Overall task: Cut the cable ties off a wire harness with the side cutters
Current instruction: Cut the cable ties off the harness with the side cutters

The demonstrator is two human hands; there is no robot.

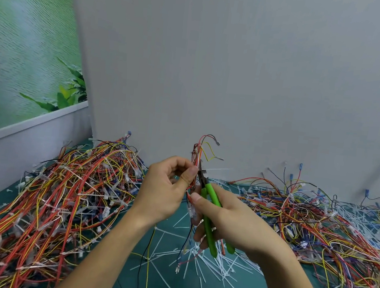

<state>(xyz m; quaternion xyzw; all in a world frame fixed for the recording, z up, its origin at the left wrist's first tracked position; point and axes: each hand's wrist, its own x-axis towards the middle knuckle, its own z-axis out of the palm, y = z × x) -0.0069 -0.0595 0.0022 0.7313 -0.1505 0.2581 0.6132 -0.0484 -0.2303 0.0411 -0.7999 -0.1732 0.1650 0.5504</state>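
My left hand (167, 186) pinches a thin wire harness (201, 150) of red, orange and yellow wires, held upright above the green mat. Its upper ends fan out above my fingers and its lower ends hang down between my hands. My right hand (227, 220) grips the green-handled side cutters (209, 215). Their dark jaws (202, 173) point up and lie against the harness right beside my left thumb. Whether the jaws are around a cable tie I cannot tell.
A big heap of tied harnesses (58, 194) fills the left of the mat. Another heap of loose wires (313, 221) spreads on the right. Cut white cable ties (205, 265) litter the green mat (134, 276) in the middle. A grey wall (240, 78) stands close behind.
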